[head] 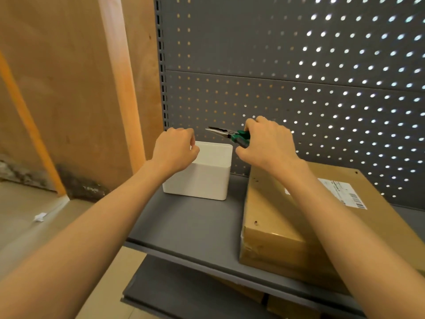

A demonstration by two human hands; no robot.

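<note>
**A:** Which step is this?

**B:** It looks like putting the pliers [230,134] away in the bin [202,178]. The right hand [268,141] has its fingers curled round the green handles, with the nose pointing left. The tool is in the air above the bin's far right corner, not yet inside.

**A:** And the left hand?

**B:** The left hand [176,148] is over the bin's far left corner, fingers curled under. The fingertips are hidden, so I cannot tell whether it grips the rim or just hovers there closed.

**A:** Where does the bin stand?

**B:** On the left of the grey shelf [184,226], close to the pegboard [299,100] at the far side. A cardboard box [276,226] lies to the right, apart from the bin, under the right forearm.

**A:** So what is the next move?

**B:** My guess is to bring the pliers left until they are over the opening. Then tip the nose down and lower them in before letting go. The long nose is the thing to watch. It could catch the rim or the left hand, which is near the tips. If the left hand steadies the bin, it should not slide.
</note>
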